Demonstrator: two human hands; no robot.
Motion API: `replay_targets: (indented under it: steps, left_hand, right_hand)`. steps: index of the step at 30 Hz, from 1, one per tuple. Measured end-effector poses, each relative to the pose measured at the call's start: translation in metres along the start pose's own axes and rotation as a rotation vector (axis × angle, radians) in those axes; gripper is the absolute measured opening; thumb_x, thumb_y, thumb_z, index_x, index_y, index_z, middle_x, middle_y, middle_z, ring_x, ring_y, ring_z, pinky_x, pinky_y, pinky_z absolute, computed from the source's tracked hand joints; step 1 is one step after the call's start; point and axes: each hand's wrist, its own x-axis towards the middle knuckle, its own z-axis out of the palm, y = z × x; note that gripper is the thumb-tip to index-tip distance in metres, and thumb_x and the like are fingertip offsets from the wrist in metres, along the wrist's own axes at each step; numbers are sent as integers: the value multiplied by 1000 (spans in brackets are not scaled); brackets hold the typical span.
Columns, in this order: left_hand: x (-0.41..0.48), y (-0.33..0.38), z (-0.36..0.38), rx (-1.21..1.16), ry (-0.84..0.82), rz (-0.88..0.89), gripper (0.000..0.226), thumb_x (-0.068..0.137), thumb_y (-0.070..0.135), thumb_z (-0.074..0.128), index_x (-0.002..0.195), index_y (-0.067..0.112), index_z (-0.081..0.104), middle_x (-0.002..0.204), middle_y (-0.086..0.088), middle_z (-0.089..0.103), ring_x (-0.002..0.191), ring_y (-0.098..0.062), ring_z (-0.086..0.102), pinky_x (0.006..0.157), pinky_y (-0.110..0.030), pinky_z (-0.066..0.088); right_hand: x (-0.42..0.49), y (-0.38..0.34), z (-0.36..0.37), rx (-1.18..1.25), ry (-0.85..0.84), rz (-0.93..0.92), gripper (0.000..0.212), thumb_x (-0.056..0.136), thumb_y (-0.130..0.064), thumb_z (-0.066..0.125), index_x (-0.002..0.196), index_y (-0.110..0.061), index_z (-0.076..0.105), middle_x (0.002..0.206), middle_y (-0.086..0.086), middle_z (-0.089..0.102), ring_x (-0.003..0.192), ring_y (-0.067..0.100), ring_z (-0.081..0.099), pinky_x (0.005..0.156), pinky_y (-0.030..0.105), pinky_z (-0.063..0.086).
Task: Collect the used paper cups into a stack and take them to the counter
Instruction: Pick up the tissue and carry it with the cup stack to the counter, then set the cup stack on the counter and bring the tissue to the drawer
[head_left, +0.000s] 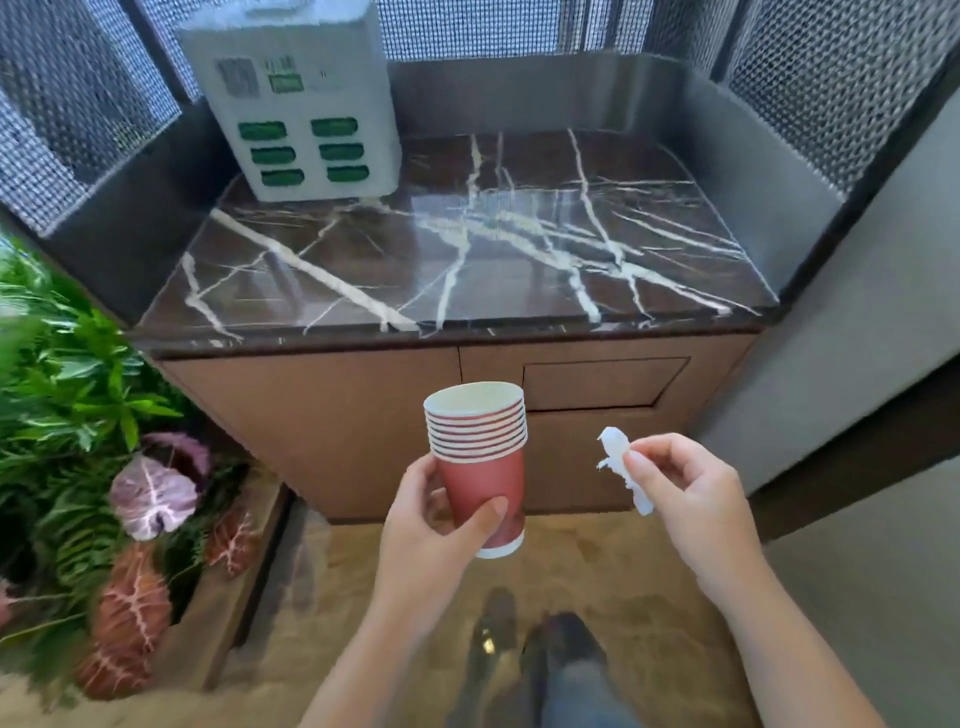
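Cups all nested: red cup stack (480, 462) gripped upright in left hand (431, 525), held near, in front of counter (467, 249), not on it. Right hand (685, 499) pinched white crumpled paper (621, 465). Left to do: set stack on counter.

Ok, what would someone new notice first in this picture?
The stack of red paper cups gripped in the left hand at centre stands out first. The right hand beside it pinches a crumpled white tissue. Beyond lies the dark marble counter, a white box with green slots at its back left.
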Motion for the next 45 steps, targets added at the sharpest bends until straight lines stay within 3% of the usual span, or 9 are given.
replay_targets:
  steps: [6, 12, 19, 22, 25, 27, 31, 35, 45]
  left_hand:
    - [110, 15, 55, -17, 37, 32, 52, 68, 10, 77, 114, 21, 54, 97, 12, 70, 83, 2, 65, 65, -9, 48]
    - [201, 34, 96, -2, 90, 39, 49, 67, 17, 78, 110, 26, 56, 93, 16, 70, 80, 6, 63, 64, -7, 46]
    - [281, 37, 108, 57, 136, 5, 55, 63, 24, 81, 109, 36, 53, 107, 21, 62, 90, 12, 58, 68, -9, 47]
    - [324, 39, 109, 109, 111, 11, 61, 63, 23, 82, 113, 34, 49, 108, 22, 59, 95, 12, 54, 69, -8, 45]
    - [370, 42, 105, 133, 77, 17, 57, 64, 18, 82, 104, 38, 48, 101, 28, 56, 85, 21, 53, 61, -1, 44]
    - [402, 45, 103, 170, 51, 26, 54, 64, 17, 82, 101, 37, 47, 99, 26, 56, 81, 26, 51, 61, 0, 43]
    - [456, 54, 104, 198, 3, 36, 59, 64, 17, 81, 105, 39, 44, 100, 27, 55, 88, 16, 53, 66, -5, 46]
    - [499, 60, 113, 249, -18, 70, 61, 66, 19, 80, 108, 36, 40, 98, 30, 51, 92, 3, 53, 70, -12, 42]
    - [575, 64, 139, 174, 66, 64, 63, 68, 15, 79, 115, 28, 41, 98, 31, 51, 87, 17, 50, 60, 0, 43]
  right_hand:
    - [122, 2, -10, -7, -17, -50, 14, 82, -18, 62, 71, -26, 64, 61, 4, 64, 55, 4, 54, 52, 14, 40]
    - [224, -2, -23, 19, -19, -47, 11, 83, -18, 61, 74, -24, 63, 68, -7, 64, 62, -3, 56, 59, 13, 43]
    - [302, -3, 3, 48, -87, -8, 11, 83, -23, 61, 72, -25, 61, 61, -18, 63, 53, -3, 53, 49, 9, 38]
    - [337, -6, 18, 71, -63, 13, 11, 83, -23, 61, 73, -24, 61, 60, -15, 63, 55, -1, 54, 55, 20, 44]
    - [369, -11, 36, 46, -38, 19, 13, 85, -22, 59, 72, -24, 60, 57, -12, 59, 48, -2, 50, 46, 13, 39]
    - [391, -16, 48, 65, -9, 22, 11, 85, -19, 59, 74, -21, 60, 63, -9, 59, 54, -1, 51, 54, 16, 44]
    - [428, -24, 67, 60, 33, 25, 10, 84, -18, 58, 75, -21, 60, 66, -5, 59, 56, 0, 51, 57, 15, 43]
    - [461, -26, 77, 64, 50, 45, 15, 85, -14, 58, 73, -23, 59, 66, -7, 59, 57, 0, 54, 63, 31, 49]
    - [541, -25, 87, -2, 9, 71, 13, 84, -14, 57, 75, -23, 60, 76, -2, 64, 73, 14, 59, 77, 44, 53]
